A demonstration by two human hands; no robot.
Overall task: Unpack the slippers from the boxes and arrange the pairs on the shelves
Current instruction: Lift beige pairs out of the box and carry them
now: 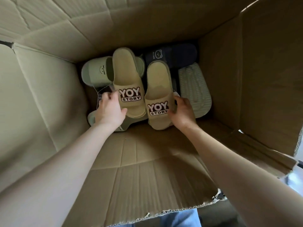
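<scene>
Grip, both sides: L hand curled on left YOY slipper at strap edge; R hand likewise on right YOY slipper. Pair sits deep in box, atop others. Progress est.: pair not yet out. Green slipper, navy slipper and ribbed pale slipper remain, far end. Shelves not in view, so shelved count unknown.

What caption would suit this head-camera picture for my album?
Reaching into a cardboard box, the left hand grips one yellow slipper and the right hand its mate.
</scene>
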